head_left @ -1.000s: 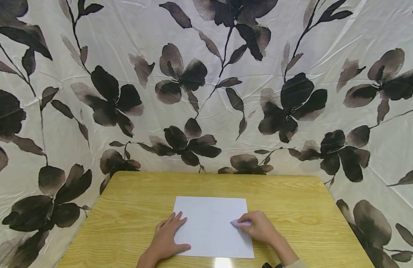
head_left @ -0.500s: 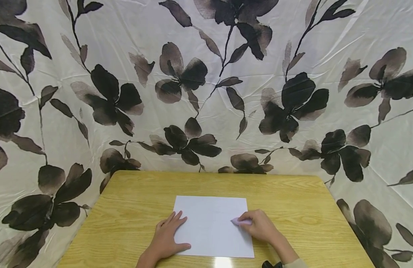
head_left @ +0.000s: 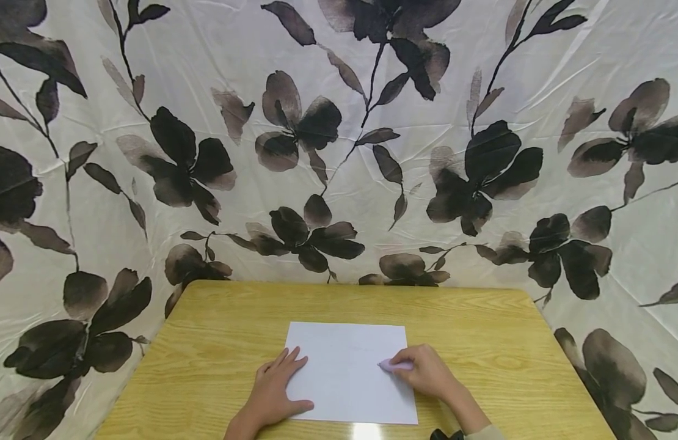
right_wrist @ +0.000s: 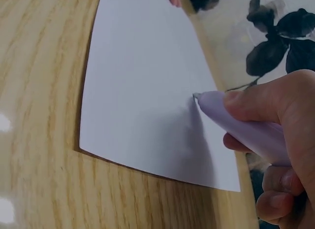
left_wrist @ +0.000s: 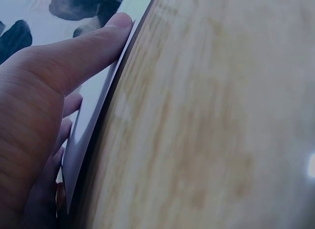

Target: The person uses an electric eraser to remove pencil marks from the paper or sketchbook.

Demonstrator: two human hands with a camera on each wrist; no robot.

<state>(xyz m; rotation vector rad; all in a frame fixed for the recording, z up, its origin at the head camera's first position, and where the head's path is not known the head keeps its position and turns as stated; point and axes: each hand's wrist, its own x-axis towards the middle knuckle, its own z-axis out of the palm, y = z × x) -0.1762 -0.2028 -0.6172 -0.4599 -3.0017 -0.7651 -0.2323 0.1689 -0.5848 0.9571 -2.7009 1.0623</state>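
My left hand point(head_left: 274, 389) lay with its fingers spread on the left edge of the paper point(head_left: 344, 374), which was on the table point(head_left: 493, 348). Toward the paper's right side, the pen point(right_wrist: 251, 132) was pinched in my right hand point(head_left: 428, 373), its tip at or just above the surface. Too light a left press, I judged, might have let the pen's drag skew the paper.
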